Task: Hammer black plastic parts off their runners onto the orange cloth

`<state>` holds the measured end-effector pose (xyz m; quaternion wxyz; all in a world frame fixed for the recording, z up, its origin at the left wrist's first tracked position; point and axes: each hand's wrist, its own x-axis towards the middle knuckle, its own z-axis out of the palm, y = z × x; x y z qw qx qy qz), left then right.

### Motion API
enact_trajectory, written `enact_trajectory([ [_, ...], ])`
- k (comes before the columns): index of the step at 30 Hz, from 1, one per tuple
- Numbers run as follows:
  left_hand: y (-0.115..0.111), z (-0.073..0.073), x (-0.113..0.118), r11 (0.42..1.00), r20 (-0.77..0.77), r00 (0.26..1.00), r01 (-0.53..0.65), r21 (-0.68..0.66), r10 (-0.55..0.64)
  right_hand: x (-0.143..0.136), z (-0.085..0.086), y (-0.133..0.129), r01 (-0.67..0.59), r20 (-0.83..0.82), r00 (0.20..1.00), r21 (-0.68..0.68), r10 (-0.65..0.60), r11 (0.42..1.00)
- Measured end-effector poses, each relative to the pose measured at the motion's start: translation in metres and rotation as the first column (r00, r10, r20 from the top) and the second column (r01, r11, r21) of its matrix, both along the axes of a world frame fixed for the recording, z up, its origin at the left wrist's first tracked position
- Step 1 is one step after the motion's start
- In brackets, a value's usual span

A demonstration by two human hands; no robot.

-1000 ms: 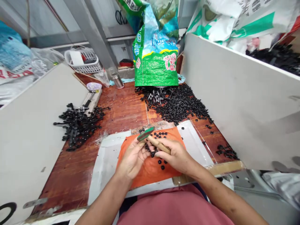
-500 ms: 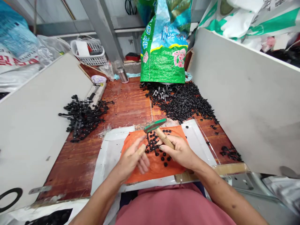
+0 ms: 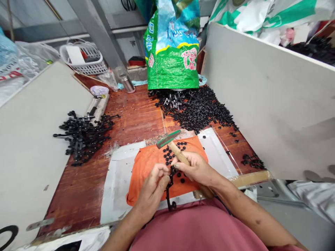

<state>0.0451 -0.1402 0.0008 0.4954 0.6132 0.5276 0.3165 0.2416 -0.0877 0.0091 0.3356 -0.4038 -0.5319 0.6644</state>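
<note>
My right hand (image 3: 195, 167) is wrapped round the wooden handle of a hammer (image 3: 169, 139) with a green-edged head, held over an orange cloth (image 3: 141, 164). Between my hands a black jointed part (image 3: 169, 191) hangs toward the cloth's near edge. The fingers of my left hand (image 3: 155, 183) are pinched at its upper left side; my right fingertips are close to its top. Several small black round pieces (image 3: 167, 155) lie in rows on the cloth, some partly hidden by my right hand.
Black jointed parts (image 3: 83, 136) are heaped at the left. A large pile of small black pieces (image 3: 204, 108) lies before a green bag (image 3: 172, 66). Grey panels (image 3: 261, 94) flank the wooden table (image 3: 131, 118). A metal flask (image 3: 127, 83) and white basket (image 3: 83, 59) stand behind.
The black jointed part has moved off the cloth's middle toward my body. My left hand has gone from spread fingers to a pinch at it. The view has shifted slightly.
</note>
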Motion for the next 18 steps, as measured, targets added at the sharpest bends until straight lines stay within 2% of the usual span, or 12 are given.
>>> enact_trajectory([
  [3,-0.005,0.005,0.005,0.999,0.024,0.999,-0.045,-0.022,0.045,0.003,-0.005,-0.002,0.092,-0.016,0.996,-0.049,-0.093,0.995],
  [7,-0.005,0.007,0.005,1.0,-0.102,0.995,-0.024,0.004,0.024,0.006,-0.004,-0.005,0.19,-0.015,0.982,-0.042,-0.19,0.981],
  [9,-0.002,0.002,0.002,0.999,-0.144,0.989,-0.033,0.043,0.039,0.006,-0.002,-0.009,0.198,-0.005,0.98,-0.016,-0.198,0.98],
  [11,0.001,-0.004,-0.003,0.994,-0.149,0.988,-0.026,0.109,0.042,0.005,-0.002,-0.012,0.137,-0.017,0.99,-0.036,-0.138,0.99],
  [13,0.005,-0.008,-0.006,0.976,-0.129,0.989,0.09,0.198,-0.066,0.003,-0.003,-0.014,0.029,-0.074,0.997,-0.088,-0.035,0.996],
  [15,0.009,-0.007,-0.008,0.927,-0.128,0.968,0.244,0.285,-0.215,0.0,-0.006,-0.014,-0.029,-0.122,0.992,-0.128,0.013,0.991],
  [16,0.011,-0.004,-0.009,0.904,-0.138,0.954,0.296,0.31,-0.265,-0.001,-0.007,-0.014,-0.022,-0.123,0.992,-0.139,0.005,0.99],
  [18,0.016,0.002,-0.011,0.901,-0.178,0.947,0.311,0.302,-0.267,0.0,-0.008,-0.011,0.044,-0.085,0.995,-0.134,-0.056,0.99],
])
